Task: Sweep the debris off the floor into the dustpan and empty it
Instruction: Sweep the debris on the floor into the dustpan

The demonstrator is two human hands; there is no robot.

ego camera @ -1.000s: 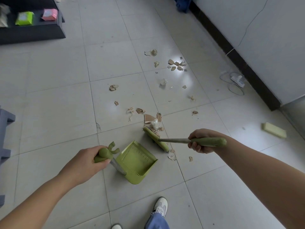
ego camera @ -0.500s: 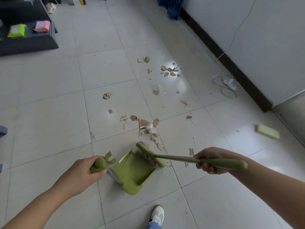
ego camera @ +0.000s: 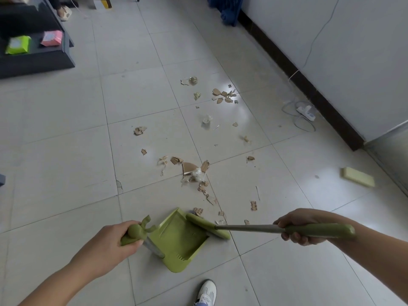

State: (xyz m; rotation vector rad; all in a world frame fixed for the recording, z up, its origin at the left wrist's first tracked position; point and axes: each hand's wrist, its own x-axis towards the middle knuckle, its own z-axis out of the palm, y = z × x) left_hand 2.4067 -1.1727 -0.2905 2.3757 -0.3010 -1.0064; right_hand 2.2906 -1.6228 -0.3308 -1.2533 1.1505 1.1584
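The left hand (ego camera: pixel 110 246) gripped the dustpan (ego camera: pixel 178 241) handle. The right hand (ego camera: pixel 298 228) gripped the broom (ego camera: pixel 254 228), its head at the dustpan's mouth. Debris (ego camera: pixel 194 171) lay beyond the dustpan.

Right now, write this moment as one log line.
left hand: grips dustpan handle; right hand: grips broom handle; broom head: at dustpan mouth; cardboard scraps: on floor

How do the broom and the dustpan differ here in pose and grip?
The broom runs sideways, its handle gripped by the right hand; the dustpan sits on the floor, its raised handle gripped by the left hand. The broom is long and slim; the dustpan is a broad tray. Both are green with metal shafts.
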